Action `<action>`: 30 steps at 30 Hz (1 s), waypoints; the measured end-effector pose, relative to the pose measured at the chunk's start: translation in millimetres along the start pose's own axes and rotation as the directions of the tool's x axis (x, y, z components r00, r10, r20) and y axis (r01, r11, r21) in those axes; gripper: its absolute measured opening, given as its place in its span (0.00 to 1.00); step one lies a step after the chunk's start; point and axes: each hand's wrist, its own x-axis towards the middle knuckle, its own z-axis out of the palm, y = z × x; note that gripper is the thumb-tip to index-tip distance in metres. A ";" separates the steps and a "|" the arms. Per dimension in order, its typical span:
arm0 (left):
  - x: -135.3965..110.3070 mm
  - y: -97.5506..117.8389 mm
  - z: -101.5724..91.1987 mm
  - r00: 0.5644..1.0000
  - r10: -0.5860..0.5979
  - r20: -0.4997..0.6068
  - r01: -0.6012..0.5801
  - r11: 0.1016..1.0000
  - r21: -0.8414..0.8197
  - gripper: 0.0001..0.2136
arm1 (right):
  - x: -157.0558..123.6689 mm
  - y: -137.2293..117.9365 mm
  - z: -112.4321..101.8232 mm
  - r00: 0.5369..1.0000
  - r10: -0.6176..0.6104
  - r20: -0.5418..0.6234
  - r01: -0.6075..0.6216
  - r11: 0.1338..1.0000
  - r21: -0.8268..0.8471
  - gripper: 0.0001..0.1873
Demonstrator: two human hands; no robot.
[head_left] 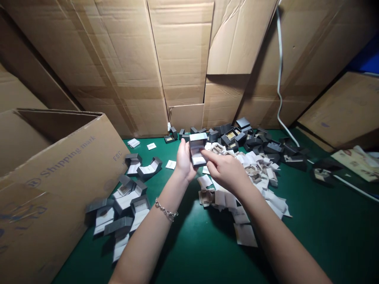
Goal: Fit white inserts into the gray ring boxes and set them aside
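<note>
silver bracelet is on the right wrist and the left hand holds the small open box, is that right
Not quite: the head view shows the silver bracelet on the left wrist, not the right. The left hand does hold the small open box.

Silver chain bracelet, left forearm, bare hands

The small box lies in the left hand, with the right hand at its right. Left of the small box, other boxes lie on the table; farther left stands the carton. Right of it lie paper inserts; behind it, the cardboard wall.
</note>
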 end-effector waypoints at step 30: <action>0.6 45.3 -12.7 0.962 0.264 -0.076 -0.265 0.964 0.001 0.20 | -2.8 -16.7 42.4 0.995 -0.030 0.097 0.021 0.995 0.099 0.22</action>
